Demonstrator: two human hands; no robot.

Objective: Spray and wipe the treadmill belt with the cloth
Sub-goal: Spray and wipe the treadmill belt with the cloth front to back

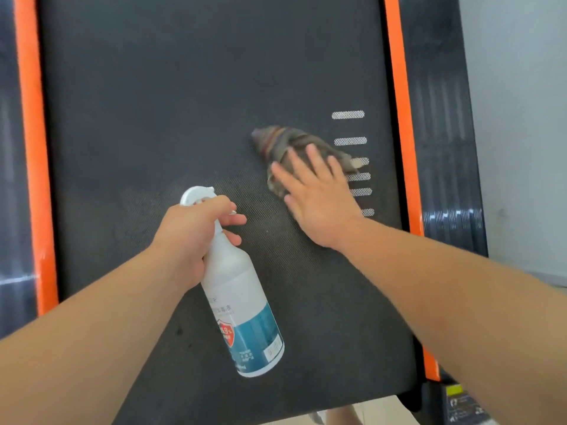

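Your left grip (190, 231): fingers curled round the neck of the white plastic spray bottle (242, 302), teal label. Your right grip (319, 197): flat, fingers straight and spread, pressing the crumpled grey striped cloth (285, 142) onto the dark, fine-meshed treadmill belt (153, 102), at 2 o'clock from the bottle.

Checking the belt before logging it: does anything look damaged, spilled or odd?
Nothing looks damaged. A few faint dark spots mark the belt left of the bottle; what they are is unclear. The cloth lies bunched under the right hand.
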